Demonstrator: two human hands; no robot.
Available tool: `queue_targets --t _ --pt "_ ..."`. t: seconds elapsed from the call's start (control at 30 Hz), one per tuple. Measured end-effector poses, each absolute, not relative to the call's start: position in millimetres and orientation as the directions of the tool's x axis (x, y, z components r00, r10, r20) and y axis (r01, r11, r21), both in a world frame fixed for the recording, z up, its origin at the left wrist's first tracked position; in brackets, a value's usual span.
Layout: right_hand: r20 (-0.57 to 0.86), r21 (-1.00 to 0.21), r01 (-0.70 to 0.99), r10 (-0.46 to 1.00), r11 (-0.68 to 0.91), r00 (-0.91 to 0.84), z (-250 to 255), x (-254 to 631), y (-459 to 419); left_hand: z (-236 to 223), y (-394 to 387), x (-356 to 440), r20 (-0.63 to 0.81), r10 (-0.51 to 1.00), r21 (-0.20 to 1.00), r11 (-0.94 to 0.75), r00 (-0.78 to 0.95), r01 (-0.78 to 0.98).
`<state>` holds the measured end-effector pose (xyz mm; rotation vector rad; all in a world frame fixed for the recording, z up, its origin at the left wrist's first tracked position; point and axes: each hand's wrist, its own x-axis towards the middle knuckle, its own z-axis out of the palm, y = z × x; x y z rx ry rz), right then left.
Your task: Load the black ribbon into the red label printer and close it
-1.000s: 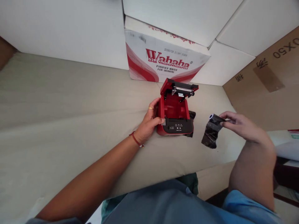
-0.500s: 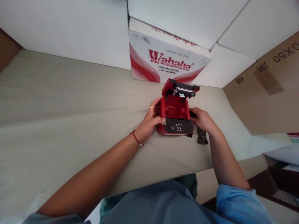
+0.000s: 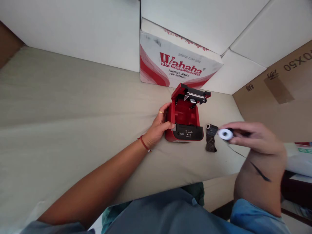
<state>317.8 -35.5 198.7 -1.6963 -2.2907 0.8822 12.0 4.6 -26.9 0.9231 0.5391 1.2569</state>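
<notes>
A red and black receipt printer (image 3: 187, 133) stands on the pale cloth-covered surface, its lid (image 3: 193, 94) raised and its red paper bay uncovered. My left hand (image 3: 161, 125) grips the printer's left side, thumb on the front corner and fingers around the back. Away from the printer, out to the right, my right hand (image 3: 251, 136) is closed on a small paper roll (image 3: 225, 134) with a white end and dark hub. A thin dark strip trails below that hand. Between printer and hand lies a partly unwound dark roll (image 3: 210, 138).
Behind the printer is a white and red Wahaba water carton (image 3: 180, 61), against stacked white boxes (image 3: 83, 32). A brown cardboard box (image 3: 278, 87) borders the right side. The surface's front edge runs just before my body.
My right hand has left the printer's right side and moved right, raised, with the roll now showing in it. My left hand keeps its hold. The view has shifted slightly.
</notes>
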Motion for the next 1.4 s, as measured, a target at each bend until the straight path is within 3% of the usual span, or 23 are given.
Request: queue_targets --t 0.1,0.17,0.37,0.47,0.57,0.67,0.83,1.0,1.17,1.4 --pt "-0.220 -0.617 0.764 0.890 0.191 -0.400 170 256 -13 -31 6 11 0.148 0.952 0.835 0.025 0.268 -0.550" --pt "-0.167 -0.576 0.786 0.909 0.225 -0.382 154 225 -1 -33 6 11 0.167 0.948 0.842 0.006 0.272 -0.539" --pt "-0.152 -0.128 0.946 0.937 0.297 -0.314 134 189 18 -32 5 14 0.144 0.956 0.841 0.019 0.257 -0.541" --pt "-0.147 -0.049 0.951 0.940 0.305 -0.309 128 182 24 -31 5 15 0.140 0.958 0.850 0.014 0.250 -0.527" --pt "-0.128 -0.075 0.940 0.932 0.332 -0.340 120 181 30 -31 6 15 0.159 0.954 0.857 -0.005 0.256 -0.515" --pt "-0.076 -0.179 0.900 0.906 0.398 -0.416 116 188 29 -31 6 14 0.154 0.952 0.852 0.006 0.263 -0.523" --pt "0.181 -0.326 0.808 0.871 0.491 -0.457 127 207 -11 -29 5 14 0.170 0.949 0.842 0.000 0.267 -0.539" --pt "0.285 -0.267 0.749 0.793 0.606 -0.539 111 221 -74 -29 3 15 0.185 0.951 0.853 -0.031 0.247 -0.520" --pt "0.305 -0.186 0.785 0.795 0.590 -0.525 78 233 -107 -30 0 17 0.144 0.969 0.866 -0.025 0.201 -0.499" --pt "0.344 -0.188 0.783 0.787 0.593 -0.513 71 232 -107 -20 -20 18 0.193 0.974 0.914 -0.133 0.123 -0.382"
